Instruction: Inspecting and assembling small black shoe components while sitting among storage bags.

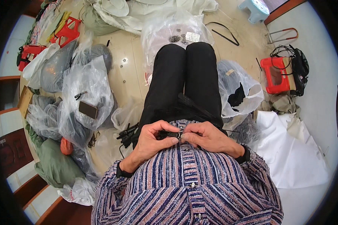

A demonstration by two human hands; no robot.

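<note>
Close in front of my striped shirt, my left hand (153, 140) pinches a short black strap (166, 134) between thumb and fingers. The fingertips of my right hand (208, 138) meet it at the strap's end, closed on a small piece, partly metallic looking, that I cannot make out. Another black strap (191, 105) lies across my dark trousers. Beside my left thigh sits a bundle of black straps (127, 135). Beyond my knees, a heap of small dark metal pieces (174, 39) rests on clear plastic, near a white label (192, 36).
On the left, plastic bags (84, 90) carry a phone (88, 110), with a green sack (58, 163) nearer. An open plastic bag (251, 95) holding black material stands right, before a red stool (276, 77). White cloth (289, 157) lies near right; a blue stool (254, 11) stands far right.
</note>
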